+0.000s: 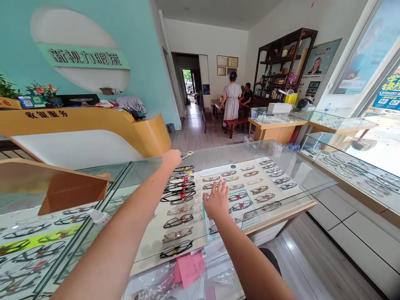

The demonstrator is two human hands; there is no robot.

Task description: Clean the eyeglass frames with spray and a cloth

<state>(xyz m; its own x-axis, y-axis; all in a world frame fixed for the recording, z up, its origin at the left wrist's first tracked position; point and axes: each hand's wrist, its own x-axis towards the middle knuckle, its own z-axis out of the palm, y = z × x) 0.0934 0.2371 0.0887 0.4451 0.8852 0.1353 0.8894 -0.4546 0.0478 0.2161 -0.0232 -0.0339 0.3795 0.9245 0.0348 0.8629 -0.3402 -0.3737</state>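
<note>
Forearms over glass showcase, eyeglasses inside

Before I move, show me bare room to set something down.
The glass top looks bare between the right hand and its right edge. Crowded: rows of spectacle frames beneath the glass, and the near side, where pink papers lie among clear plastic.
</note>
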